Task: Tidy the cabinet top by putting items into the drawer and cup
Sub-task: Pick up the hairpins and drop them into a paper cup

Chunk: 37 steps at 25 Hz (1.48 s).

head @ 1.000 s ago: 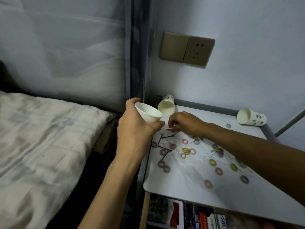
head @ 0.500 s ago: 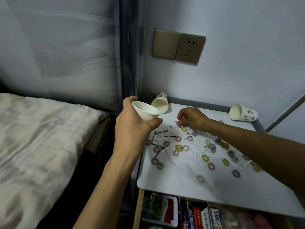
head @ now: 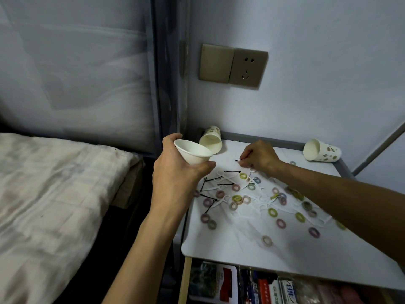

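Two hands work over a cluttered cabinet top (head: 241,249).
The left hand (head: 175,172), arm raised at the top's left edge, curls its thumb and fingers round a tilted white cup (head: 192,153). The right hand (head: 259,156), knuckles up near the back, pinches a black pin (head: 237,160). Ties (head: 236,198) lie scattered beside it.

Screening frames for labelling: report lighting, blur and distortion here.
Head view: dim, cool light, no glare; the cabinet top is brightest, the gap beside the bed nearly black; wide-angle bend tilts the wall socket; the paper cup in the left hand is sharp, the hairpin pinched by the right hand barely resolved.
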Each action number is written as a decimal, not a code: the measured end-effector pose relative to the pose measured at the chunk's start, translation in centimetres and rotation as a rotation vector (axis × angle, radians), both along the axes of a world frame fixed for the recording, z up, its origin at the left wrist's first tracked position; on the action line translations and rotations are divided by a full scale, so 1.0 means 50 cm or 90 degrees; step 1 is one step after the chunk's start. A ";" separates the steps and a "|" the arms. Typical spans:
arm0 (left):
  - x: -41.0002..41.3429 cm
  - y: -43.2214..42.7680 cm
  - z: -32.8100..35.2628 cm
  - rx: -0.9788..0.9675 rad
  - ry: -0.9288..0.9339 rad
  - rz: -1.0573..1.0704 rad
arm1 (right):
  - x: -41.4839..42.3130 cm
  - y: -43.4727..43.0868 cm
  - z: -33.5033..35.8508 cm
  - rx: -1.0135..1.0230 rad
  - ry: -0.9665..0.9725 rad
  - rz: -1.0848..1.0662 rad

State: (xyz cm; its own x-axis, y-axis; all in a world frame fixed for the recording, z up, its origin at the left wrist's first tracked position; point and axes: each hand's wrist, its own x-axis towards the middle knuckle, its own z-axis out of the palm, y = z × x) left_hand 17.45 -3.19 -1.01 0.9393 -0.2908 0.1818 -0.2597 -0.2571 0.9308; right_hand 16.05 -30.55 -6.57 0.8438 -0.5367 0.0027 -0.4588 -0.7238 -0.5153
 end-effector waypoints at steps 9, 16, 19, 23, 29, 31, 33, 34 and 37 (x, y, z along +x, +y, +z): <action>-0.003 -0.007 -0.002 -0.002 0.010 -0.004 | 0.000 -0.013 -0.004 -0.083 0.021 0.029; -0.008 -0.013 -0.003 0.008 0.009 -0.003 | -0.020 -0.022 0.019 -0.260 -0.009 0.035; -0.005 -0.008 -0.005 0.004 0.007 0.001 | -0.016 0.014 0.016 -0.156 -0.067 0.112; -0.003 -0.005 -0.006 0.004 0.008 -0.006 | -0.020 0.046 -0.031 -0.094 -0.031 0.131; 0.001 0.005 -0.006 0.002 0.006 -0.010 | -0.029 0.056 -0.046 -0.206 -0.004 0.151; 0.000 0.004 -0.006 0.001 0.006 -0.009 | -0.027 0.062 -0.051 -0.297 0.053 0.184; -0.002 0.004 -0.004 -0.006 0.003 -0.007 | -0.027 0.062 -0.049 -0.335 0.075 0.190; -0.003 0.004 -0.003 -0.011 0.003 -0.006 | -0.029 0.061 -0.044 -0.322 0.066 0.172; -0.002 0.006 -0.001 -0.015 0.005 -0.004 | -0.043 0.071 -0.019 -0.209 0.000 0.158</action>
